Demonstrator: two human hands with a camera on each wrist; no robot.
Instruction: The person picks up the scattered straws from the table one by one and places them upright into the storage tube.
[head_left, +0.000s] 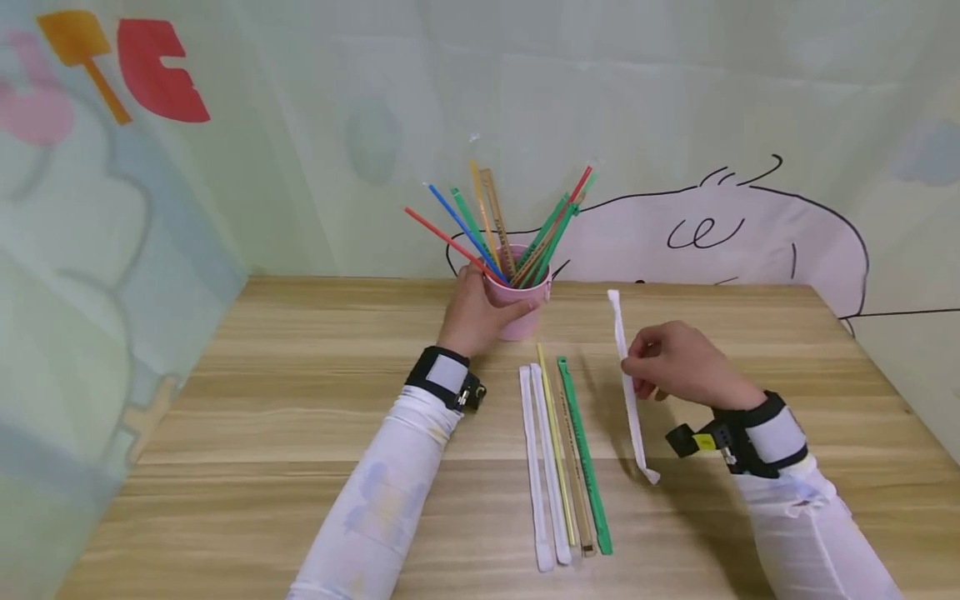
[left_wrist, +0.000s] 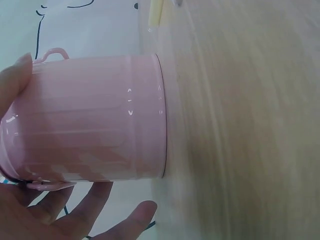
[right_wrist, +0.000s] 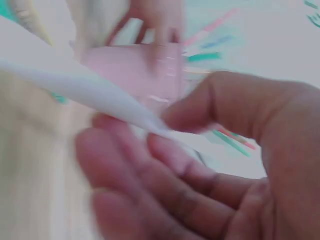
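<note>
My left hand (head_left: pixel 472 315) grips a small pink bucket (left_wrist: pixel 90 120) near its rim, the thumb on one side and the fingers on the other. The bucket stands upright on the table, holding several straws, among them a blue straw (head_left: pixel 453 215) and a red straw (head_left: pixel 442 237), which fan out above it. To the right, my right hand (head_left: pixel 686 362) pinches a white paper-wrapped straw (head_left: pixel 633 421) between thumb and fingertips. This straw slants over the table, its lower end toward me, and looms blurred across the right wrist view.
Between my arms several straws lie side by side on the wooden table (head_left: pixel 315 417): two white-wrapped ones, a yellow straw (head_left: pixel 555 442), a brown-wrapped straw (head_left: pixel 575 475) and a green straw (head_left: pixel 586 458). A printed cloth backdrop (head_left: pixel 300 150) hangs behind the table.
</note>
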